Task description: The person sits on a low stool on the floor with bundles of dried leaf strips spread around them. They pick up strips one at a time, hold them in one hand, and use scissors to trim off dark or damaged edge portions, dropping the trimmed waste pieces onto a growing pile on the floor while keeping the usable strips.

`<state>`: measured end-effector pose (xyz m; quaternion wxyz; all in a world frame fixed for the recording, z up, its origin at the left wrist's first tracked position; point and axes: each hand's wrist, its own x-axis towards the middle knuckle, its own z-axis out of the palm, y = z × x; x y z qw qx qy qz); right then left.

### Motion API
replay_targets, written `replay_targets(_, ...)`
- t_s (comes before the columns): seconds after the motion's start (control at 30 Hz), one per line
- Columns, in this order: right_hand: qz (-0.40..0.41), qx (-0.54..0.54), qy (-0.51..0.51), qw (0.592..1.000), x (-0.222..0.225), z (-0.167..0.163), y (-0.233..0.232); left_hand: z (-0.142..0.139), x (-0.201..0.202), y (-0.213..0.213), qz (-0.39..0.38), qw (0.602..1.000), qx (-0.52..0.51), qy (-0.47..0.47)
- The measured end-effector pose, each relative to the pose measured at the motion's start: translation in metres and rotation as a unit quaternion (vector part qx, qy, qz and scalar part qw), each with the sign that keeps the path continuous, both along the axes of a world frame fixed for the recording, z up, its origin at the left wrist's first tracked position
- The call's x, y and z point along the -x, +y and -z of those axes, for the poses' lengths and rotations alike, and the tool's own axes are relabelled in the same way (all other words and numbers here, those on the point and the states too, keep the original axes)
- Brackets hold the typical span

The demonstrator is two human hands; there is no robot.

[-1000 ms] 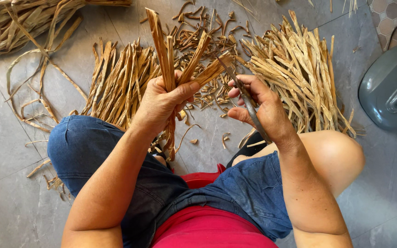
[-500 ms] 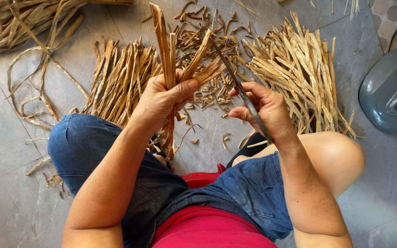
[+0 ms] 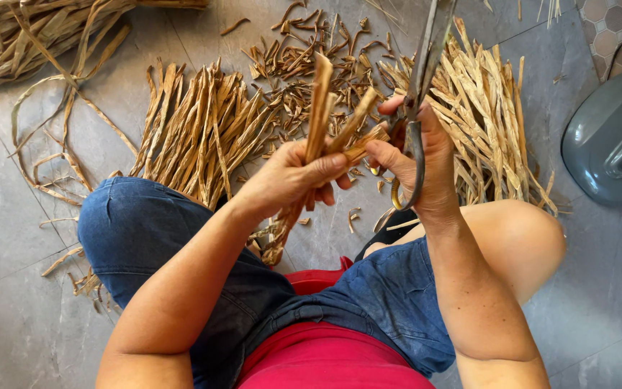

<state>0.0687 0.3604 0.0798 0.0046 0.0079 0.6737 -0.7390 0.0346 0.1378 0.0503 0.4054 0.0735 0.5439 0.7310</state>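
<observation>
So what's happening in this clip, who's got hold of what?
A person sits on a grey tiled floor. The left hand grips a small bundle of dried, tan plant strips upright. The right hand holds large metal scissors, blades pointing up and away beside the bundle. Piles of similar strips and short offcuts lie on the floor ahead.

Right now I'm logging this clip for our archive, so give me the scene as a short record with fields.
Setting: person seated on grey tile floor
Left hand: grips a small bunch of dried leaf strips, ends fanned upward
Right hand: holds dark metal scissors, blades pointing up and away, beside the strips
Left of hands: pile of long strips
Right of hands: second pile
Between piles: short curled offcuts
Top left: loose uncut leaves
Right edge: grey fan base
</observation>
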Motion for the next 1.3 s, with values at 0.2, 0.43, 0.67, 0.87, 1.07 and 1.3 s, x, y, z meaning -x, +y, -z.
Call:
replay_targets(0.2, 0.062, -0.032, 0.041, 0.997, 0.002, -0.006, -0.002, -0.002, -0.002, 0.003, 0.058, 0.998, 0.001, 0.022)
replay_targets(0.43, 0.039, 0.006, 0.042, 0.998, 0.006, -0.003, 0.004, 0.009, -0.004, 0.000, 0.086, 0.995, -0.033, 0.030)
replay_targets(0.67, -0.098, 0.110, -0.009, 0.989, 0.011, -0.004, -0.014, 0.023, -0.007, 0.022, 0.065, 0.975, 0.007, 0.213)
replay_targets(0.87, -0.139, 0.040, -0.024, 0.989, 0.012, -0.004, -0.019, 0.023, -0.004, 0.026, 0.116, 0.956, 0.096, 0.252)
replay_targets(1.07, 0.024, 0.167, 0.045, 0.985, 0.020, 0.007, -0.005, 0.026, 0.009, 0.019, 0.028, 0.896, 0.205, 0.393)
replay_targets(1.3, 0.152, 0.245, 0.065, 0.955, 0.034, 0.018, 0.058, 0.054, 0.039, -0.009, -0.042, 0.756, 0.337, 0.560)
